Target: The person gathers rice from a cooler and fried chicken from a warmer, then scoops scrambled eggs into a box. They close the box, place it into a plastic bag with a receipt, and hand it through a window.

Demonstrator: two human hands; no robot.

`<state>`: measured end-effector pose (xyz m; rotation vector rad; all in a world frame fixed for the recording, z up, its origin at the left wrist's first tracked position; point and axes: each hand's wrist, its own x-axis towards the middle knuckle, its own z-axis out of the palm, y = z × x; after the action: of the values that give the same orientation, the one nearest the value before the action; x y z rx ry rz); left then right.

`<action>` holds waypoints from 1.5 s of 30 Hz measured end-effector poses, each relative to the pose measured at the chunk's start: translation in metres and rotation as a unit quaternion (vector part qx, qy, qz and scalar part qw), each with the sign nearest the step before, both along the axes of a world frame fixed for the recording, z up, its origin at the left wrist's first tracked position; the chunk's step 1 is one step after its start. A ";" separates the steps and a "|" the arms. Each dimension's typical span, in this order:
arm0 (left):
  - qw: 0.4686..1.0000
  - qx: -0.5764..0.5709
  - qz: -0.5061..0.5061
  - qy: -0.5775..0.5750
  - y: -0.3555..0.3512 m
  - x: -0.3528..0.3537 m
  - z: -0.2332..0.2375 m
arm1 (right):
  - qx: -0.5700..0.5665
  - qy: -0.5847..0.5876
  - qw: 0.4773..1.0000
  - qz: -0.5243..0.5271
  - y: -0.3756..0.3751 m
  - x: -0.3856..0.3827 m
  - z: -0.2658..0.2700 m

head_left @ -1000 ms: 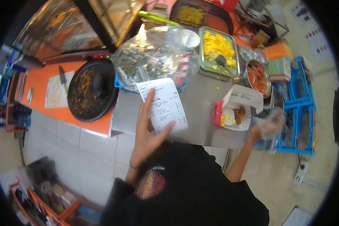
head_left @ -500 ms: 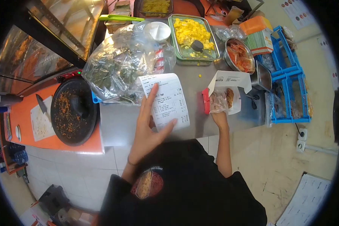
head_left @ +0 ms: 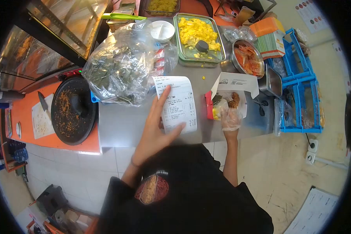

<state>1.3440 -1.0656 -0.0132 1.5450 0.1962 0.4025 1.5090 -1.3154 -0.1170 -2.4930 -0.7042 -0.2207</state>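
Observation:
A printed receipt (head_left: 178,105), curled at its top, is in my left hand (head_left: 154,128), with the index finger and thumb lying over its face. My right hand (head_left: 231,121) wears a clear plastic glove and rests at the near side of an open takeaway box (head_left: 238,82), over its front edge. Inside the box lie a brown fried piece (head_left: 234,100), something yellow and something dark green. Glare and creases in the glove hide how the fingers are set.
Behind stand a glass dish (head_left: 201,60) of yellow egg pieces, a steel bowl (head_left: 233,58) of orange-red slices and a large plastic bag (head_left: 119,70) of leaves. Left are a stone mortar (head_left: 90,128) and a knife (head_left: 43,101) on a board. Blue racks (head_left: 300,84) stand right.
My right hand has drawn back toward me and right, uncovering the green and yellow food in the box. My left hand still holds the receipt, and the view has shifted slightly.

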 end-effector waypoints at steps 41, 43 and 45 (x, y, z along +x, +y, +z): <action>0.913 0.130 0.181 0.343 -0.197 0.028 -0.152 | 0.126 0.025 0.973 0.192 -0.117 0.085 -0.020; 0.917 0.125 0.181 0.332 -0.198 0.026 -0.153 | 0.148 0.021 0.971 0.187 -0.123 0.083 -0.014; 0.922 0.118 0.182 0.322 -0.201 0.024 -0.150 | 0.275 0.131 0.946 0.109 -0.126 0.080 -0.018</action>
<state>1.3684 -1.2663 -0.1631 1.8440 0.9897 0.1934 1.5886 -1.4411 -0.1350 -1.8536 -0.6875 0.0019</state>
